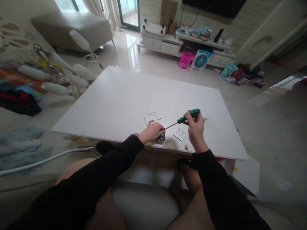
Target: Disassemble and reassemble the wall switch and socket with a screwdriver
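My right hand [195,129] is closed around the green handle of a screwdriver [192,115], whose thin shaft slants down to the left. The screwdriver's tip meets the fingertips of my left hand [153,131], beside a small black square module [161,138] with a pale edge. My left fingers are closed on that module at the table's near edge and cover much of it. A thin white square frame [144,119] lies just beyond my left hand. Between my hands rests a pair of white switch-plate pieces [179,134]. Partly behind my right hand sits a white socket-like piece [203,114].
The white table [124,95] spans the view before my knees. A small coloured sticker [186,147] is near its front edge. White lamp arms [79,72] stand close to its left side. Farther off are a pink basket [185,60] and a blue fan [200,60].
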The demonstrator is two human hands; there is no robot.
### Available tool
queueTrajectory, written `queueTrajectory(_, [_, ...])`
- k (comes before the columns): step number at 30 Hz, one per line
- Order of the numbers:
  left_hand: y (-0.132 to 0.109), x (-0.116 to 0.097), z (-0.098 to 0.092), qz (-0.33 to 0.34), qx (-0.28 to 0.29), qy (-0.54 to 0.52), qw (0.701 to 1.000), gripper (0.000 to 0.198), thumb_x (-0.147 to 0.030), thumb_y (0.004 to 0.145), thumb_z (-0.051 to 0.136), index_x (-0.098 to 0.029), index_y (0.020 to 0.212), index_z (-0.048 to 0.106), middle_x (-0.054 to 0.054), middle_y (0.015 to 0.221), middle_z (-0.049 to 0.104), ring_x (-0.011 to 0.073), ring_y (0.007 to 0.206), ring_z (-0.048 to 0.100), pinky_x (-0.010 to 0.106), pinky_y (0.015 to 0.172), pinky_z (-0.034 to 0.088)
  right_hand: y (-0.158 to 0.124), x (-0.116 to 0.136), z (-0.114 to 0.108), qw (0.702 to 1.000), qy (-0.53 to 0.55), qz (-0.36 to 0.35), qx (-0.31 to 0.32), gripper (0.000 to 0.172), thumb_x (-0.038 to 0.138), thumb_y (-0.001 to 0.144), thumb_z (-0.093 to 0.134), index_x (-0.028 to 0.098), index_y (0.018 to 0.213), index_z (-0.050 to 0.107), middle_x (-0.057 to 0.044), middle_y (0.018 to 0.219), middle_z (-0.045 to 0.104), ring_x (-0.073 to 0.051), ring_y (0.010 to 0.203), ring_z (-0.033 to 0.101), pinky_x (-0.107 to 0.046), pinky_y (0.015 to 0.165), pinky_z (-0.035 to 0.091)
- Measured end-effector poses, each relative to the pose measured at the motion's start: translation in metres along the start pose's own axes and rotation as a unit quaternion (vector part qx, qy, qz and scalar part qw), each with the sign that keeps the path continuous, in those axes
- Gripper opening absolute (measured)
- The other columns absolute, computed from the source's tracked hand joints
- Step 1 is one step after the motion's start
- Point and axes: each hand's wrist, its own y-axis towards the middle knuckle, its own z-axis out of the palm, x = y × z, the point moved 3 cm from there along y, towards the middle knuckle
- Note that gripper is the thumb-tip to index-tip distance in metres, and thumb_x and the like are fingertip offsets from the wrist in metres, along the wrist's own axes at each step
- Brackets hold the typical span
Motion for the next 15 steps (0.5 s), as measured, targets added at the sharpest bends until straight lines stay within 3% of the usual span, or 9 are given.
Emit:
queueTrajectory(8, [-0.003, -0.01, -0.005, 0.012, 0.021, 0.023, 0.999, 0.027, -0.032, 0.1, 0.055, -0.019, 0.093, 0.079, 0.01, 0.106, 0.08, 0.027, 0.113, 0.069, 0.056, 0.12, 0.029, -0.01, 0.013, 0.01, 0.993, -0.022, -0.071, 0.097, 0.054, 0.049, 0.088, 0.077, 0.028, 0.133, 0.056, 0.0, 0.096, 0.065, -0.019, 0.084, 0.073, -0.037, 0.074, 0.067])
queueTrajectory(12, [-0.001, -0.015, -0.004, 0.013, 0.032, 0.016, 0.999, 0.032, -0.035, 0.102, 0.053, -0.018, 0.093, 0.078, 0.01, 0.101, 0.08, 0.0269, 0.107, 0.07, 0.051, 0.111, 0.038, -0.015, 0.02, 0.014, 0.988, -0.059, -0.099, 0.104, 0.055, 0.05, 0.089, 0.077, 0.029, 0.136, 0.056, -0.001, 0.097, 0.064, -0.019, 0.082, 0.072, -0.037, 0.071, 0.068])
queueTrajectory(15, [0.0, -0.016, -0.005, 0.005, 0.024, -0.01, 1.0, 0.028, -0.039, 0.101, 0.057, -0.019, 0.106, 0.077, 0.01, 0.111, 0.079, 0.0281, 0.111, 0.069, 0.047, 0.108, 0.041, -0.016, 0.021, 0.016, 0.985, -0.08, -0.115, 0.1, 0.054, 0.051, 0.09, 0.076, 0.029, 0.136, 0.056, -0.002, 0.098, 0.065, -0.02, 0.082, 0.072, -0.035, 0.067, 0.067])
